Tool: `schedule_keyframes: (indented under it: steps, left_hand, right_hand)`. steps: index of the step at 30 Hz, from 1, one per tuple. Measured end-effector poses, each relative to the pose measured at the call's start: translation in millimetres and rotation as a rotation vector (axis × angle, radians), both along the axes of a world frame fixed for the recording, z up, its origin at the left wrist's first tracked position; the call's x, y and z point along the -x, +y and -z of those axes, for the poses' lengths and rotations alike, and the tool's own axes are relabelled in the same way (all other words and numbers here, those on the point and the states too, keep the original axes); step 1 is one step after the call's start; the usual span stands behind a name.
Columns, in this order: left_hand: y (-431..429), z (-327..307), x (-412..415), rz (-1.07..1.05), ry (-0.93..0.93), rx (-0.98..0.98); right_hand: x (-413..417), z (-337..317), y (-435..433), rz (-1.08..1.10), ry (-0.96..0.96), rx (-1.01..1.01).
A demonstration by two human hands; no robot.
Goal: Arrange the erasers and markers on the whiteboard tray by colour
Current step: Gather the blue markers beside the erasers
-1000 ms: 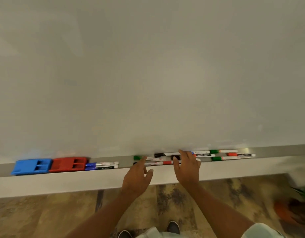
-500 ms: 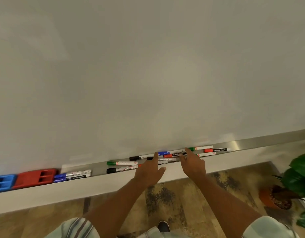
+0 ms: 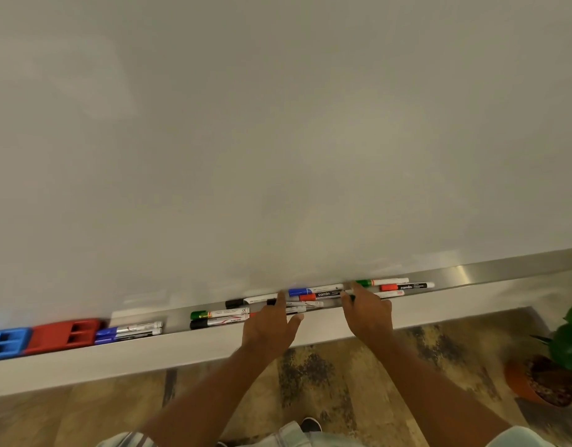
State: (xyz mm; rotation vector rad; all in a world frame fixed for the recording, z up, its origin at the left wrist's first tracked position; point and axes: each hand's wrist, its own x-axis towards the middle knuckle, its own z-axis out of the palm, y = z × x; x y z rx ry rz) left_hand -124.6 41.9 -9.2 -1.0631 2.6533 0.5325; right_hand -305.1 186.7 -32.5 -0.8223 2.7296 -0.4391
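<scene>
The metal whiteboard tray runs across the view. At its left end a blue eraser lies beside a red eraser, then two blue markers. A green marker and a black marker follow, with another black marker behind them. My left hand rests on the mixed pile, index finger by a blue marker and a red marker. My right hand covers a marker's green end; a green marker and a red marker lie just beyond it.
The whiteboard fills the upper view. A white ledge sits below the tray. A potted plant stands on the patterned floor at the lower right. The tray's right part is bare metal.
The view has swung right, so the erasers now sit at the far left edge. Both hands have stayed spread over the mixed markers, the left index finger reaching further in.
</scene>
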Motion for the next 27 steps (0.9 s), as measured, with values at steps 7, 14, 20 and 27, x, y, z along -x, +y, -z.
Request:
schedule_keyframes:
  steps: [7, 14, 20, 27]
  left_hand:
    - [4.0, 6.8, 21.7, -0.254, 0.191, -0.326]
    - [14.3, 1.0, 28.2, -0.419, 0.353, -0.574]
    - [19.7, -5.3, 20.6, -0.460, 0.486, -0.644]
    - [9.1, -6.7, -18.2, -0.553, 0.602, -0.716]
  right_hand:
    - [0.4, -5.8, -6.7, -0.060, -0.068, 0.079]
    - [5.1, -2.5, -8.3, 0.042, -0.256, 0.225]
    - [-1.1, -13.6, -11.1, 0.194, -0.266, 0.564]
    - [-27.4, -30.1, -31.4, 0.285, -0.455, 0.732]
